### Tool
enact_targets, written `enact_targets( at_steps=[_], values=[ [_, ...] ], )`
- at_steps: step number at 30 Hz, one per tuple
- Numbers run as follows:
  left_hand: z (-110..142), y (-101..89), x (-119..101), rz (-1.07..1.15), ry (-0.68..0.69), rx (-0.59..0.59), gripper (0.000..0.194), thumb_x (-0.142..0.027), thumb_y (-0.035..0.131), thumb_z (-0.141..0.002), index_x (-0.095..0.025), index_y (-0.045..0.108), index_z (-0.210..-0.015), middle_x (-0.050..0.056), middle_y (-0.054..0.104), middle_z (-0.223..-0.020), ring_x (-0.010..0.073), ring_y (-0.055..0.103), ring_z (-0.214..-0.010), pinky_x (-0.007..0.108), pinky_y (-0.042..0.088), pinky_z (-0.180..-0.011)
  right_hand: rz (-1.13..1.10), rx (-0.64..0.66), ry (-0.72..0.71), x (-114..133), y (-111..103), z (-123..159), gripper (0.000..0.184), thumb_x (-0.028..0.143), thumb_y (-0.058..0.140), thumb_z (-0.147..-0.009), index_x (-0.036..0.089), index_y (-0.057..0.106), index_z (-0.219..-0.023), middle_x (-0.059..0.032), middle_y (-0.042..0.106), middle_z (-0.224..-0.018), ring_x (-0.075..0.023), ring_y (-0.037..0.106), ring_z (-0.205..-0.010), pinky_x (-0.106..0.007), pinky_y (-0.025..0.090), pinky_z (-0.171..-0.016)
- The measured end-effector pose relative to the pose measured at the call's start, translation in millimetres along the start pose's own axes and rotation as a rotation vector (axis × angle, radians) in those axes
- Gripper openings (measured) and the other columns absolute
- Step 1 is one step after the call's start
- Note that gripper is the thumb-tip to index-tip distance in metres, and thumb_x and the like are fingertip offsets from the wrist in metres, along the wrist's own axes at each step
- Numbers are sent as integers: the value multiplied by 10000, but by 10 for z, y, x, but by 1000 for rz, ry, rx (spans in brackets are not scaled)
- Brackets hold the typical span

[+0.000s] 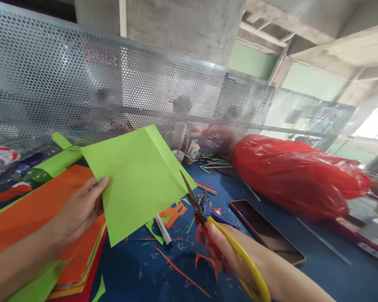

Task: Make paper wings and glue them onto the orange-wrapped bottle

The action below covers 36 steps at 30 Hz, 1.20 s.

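My left hand point(78, 212) pinches the left edge of a folded light-green paper sheet point(135, 180) and holds it up above the blue table point(318, 268). My right hand point(227, 251) grips scissors point(208, 218) with yellow and red handles. Their blades point up and left, with the tips at the sheet's lower right edge. Under the sheet lie a white marker point(163, 230) and orange and green paper scraps point(173, 214).
A stack of coloured paper point(34, 209) with orange on top lies at the left, a rolled green sheet point(56, 161) behind it. A phone point(264, 230) lies right of the scissors. A red plastic bag point(292, 176) fills the right. A perforated metal screen point(129, 92) backs the table.
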<state>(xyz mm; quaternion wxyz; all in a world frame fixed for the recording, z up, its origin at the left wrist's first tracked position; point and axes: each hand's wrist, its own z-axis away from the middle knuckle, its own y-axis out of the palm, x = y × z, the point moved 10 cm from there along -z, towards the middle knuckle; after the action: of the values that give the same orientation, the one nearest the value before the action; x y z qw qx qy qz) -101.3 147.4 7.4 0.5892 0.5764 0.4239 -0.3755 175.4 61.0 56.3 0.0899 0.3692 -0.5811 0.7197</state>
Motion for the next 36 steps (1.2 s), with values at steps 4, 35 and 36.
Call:
enact_targets(
  at_steps=[4,35,36],
  values=[
    [17,23,-24,-2,4,2,350,-443,839,-651,-235,681,-885,-21,762,-908,162,709,-733,221,592,-591,3,22,-14,4,24,-6,571,634,132,-977,224,440,-726,20,512,-664,-131,447,-586,-256,398,-576],
    [18,44,-55,31,5,20,443,-412,818,-695,-245,692,-1085,-9,780,-961,166,731,-702,239,619,-621,-9,32,-4,-118,80,-66,659,756,77,-891,210,409,-727,-9,505,-662,-127,456,-545,-248,406,-503],
    [18,45,-57,31,5,19,449,-411,821,-690,-243,690,-1085,-9,782,-948,165,732,-697,235,617,-610,-10,30,-6,-118,79,-70,656,753,78,-894,211,410,-732,-8,506,-660,-125,457,-541,-245,406,-501]
  ],
)
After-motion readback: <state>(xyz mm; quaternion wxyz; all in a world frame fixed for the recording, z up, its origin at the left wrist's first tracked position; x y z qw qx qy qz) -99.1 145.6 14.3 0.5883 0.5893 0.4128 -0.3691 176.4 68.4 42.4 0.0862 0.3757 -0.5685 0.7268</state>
